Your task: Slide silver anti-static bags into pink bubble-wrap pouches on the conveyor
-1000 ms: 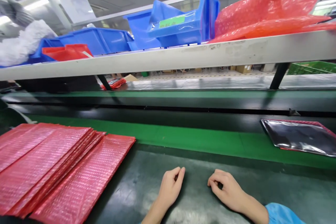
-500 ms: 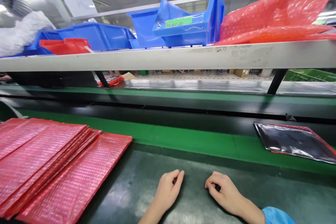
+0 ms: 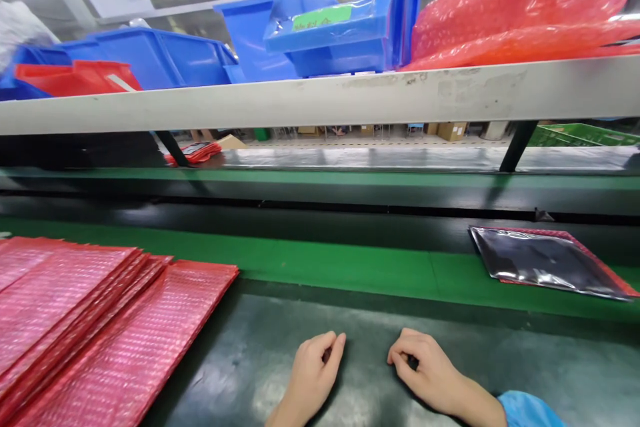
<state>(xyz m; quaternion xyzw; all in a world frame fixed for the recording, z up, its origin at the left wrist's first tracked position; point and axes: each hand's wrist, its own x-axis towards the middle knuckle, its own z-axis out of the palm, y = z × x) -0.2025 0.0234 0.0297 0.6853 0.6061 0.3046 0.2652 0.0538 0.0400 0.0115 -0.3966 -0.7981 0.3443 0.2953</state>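
Note:
My left hand [image 3: 316,373] rests on the dark green work surface [image 3: 240,360] with its fingers curled in and nothing visible in them. Across a short gap to the right lies my right hand [image 3: 426,368], also loosely closed, with no object showing; a blue sleeve [image 3: 530,408] covers its forearm. Left of my hands, a fanned stack of red bubble-wrap bags [image 3: 165,320] reaches to the frame edge. Toward the far right, a dark flat item in shiny film [image 3: 545,260] lies over a red bubble-wrap bag. Neither hand touches these.
A white-edged shelf [image 3: 300,99] spans the view above the bench. It carries blue bins [image 3: 345,33], a red bin [image 3: 75,78] and red bubble wrap [image 3: 520,17]. Dark posts [image 3: 517,145] support it. Behind are a small red pile [image 3: 197,152] and a green crate [image 3: 585,135].
The view has shifted slightly, so the shelf sits higher and background things lie further left. Both hands stay closed in nearly the same place on the surface.

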